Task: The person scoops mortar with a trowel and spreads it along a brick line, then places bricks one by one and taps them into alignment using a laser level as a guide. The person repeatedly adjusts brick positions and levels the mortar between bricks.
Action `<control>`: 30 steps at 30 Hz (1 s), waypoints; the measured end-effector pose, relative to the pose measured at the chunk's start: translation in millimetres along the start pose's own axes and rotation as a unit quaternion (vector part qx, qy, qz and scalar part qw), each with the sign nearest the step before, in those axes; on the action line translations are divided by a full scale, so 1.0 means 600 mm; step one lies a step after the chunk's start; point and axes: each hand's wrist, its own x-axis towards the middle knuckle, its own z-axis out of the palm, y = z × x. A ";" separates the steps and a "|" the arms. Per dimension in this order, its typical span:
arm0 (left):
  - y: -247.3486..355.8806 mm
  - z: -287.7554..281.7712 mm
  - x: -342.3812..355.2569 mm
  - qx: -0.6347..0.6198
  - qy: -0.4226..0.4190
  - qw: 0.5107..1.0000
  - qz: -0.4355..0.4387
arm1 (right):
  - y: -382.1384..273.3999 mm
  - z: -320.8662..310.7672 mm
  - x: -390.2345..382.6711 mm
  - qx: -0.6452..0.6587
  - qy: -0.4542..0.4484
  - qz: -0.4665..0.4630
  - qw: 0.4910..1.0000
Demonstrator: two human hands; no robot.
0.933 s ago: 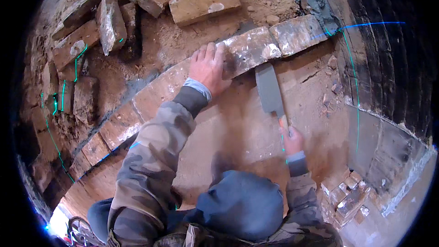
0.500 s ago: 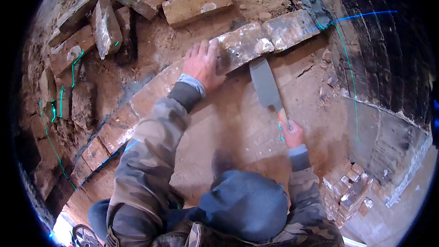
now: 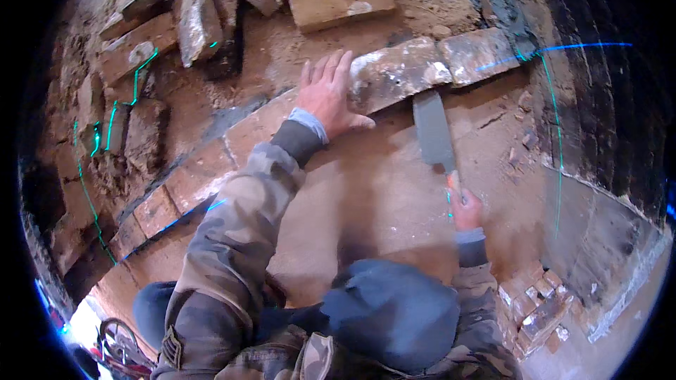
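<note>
My left hand (image 3: 327, 97) rests on a curved course of old whitish bricks (image 3: 398, 70), its fingers spread across the top and its thumb stretched out to the right. My right hand (image 3: 465, 207) grips the wooden handle of a flat grey metal trowel (image 3: 435, 127). The blade lies just below the brick course, its tip against or under the lower edge; I cannot tell which. Grey mortar (image 3: 503, 10) lies at the upper end of the course, and blue and green laser lines cross the bricks and wall.
Several loose bricks (image 3: 341, 5) lie on rubble behind the course. A dark, rough curved wall (image 3: 605, 119) rises at the right, above a grey panel (image 3: 591, 232). A small pile of broken bricks (image 3: 535, 302) sits at the lower right. A wheel (image 3: 120, 338) shows at the bottom left.
My left hand's fingers have straightened and spread, with the thumb now sticking out sideways. The trowel stays in my right hand at the brick edge. The whole view has shifted slightly.
</note>
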 end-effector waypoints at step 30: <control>0.088 0.045 -0.140 -0.029 -0.022 0.992 0.118 | 0.014 0.062 -0.064 0.054 -0.013 0.017 0.998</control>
